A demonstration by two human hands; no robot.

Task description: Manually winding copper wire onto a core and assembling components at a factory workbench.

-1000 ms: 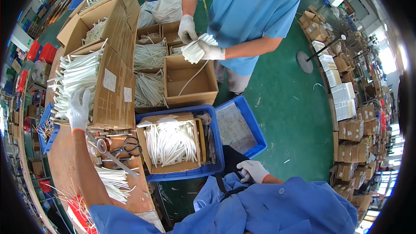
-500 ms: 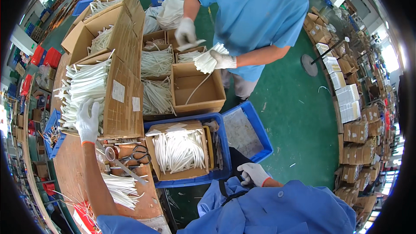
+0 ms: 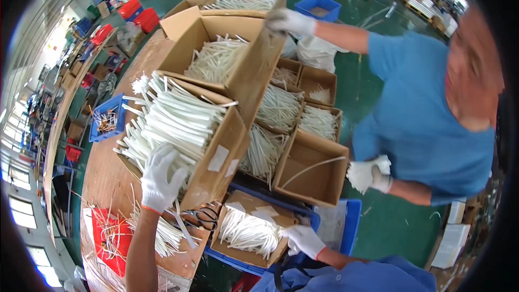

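Observation:
My left hand (image 3: 164,178), in a white glove, lies with fingers spread against a thick stack of white tubes (image 3: 175,121). These fill a tall cardboard box (image 3: 212,163) on the table. My right hand (image 3: 305,241), also gloved, rests at the right edge of a smaller cardboard box (image 3: 223,244), its fingers apart beside the white tubes (image 3: 250,233) inside. That smaller box sits in a blue bin (image 3: 309,217). Scissors (image 3: 204,217) lie near my left wrist, beside loose white tubes (image 3: 168,237) on the tabletop.
Across from me, a person in a blue shirt (image 3: 416,113) holds a tube bundle (image 3: 367,174) and touches a box wall with the other gloved hand (image 3: 292,22). A cardboard box (image 3: 311,170) holds one tube. A red bag (image 3: 111,240) and blue tray (image 3: 106,119) are at left.
My right hand has moved from my lap to the smaller box's edge. My left hand stays by the stacked tubes, fingers spread. The view has turned left; the other person now reaches to a box wall.

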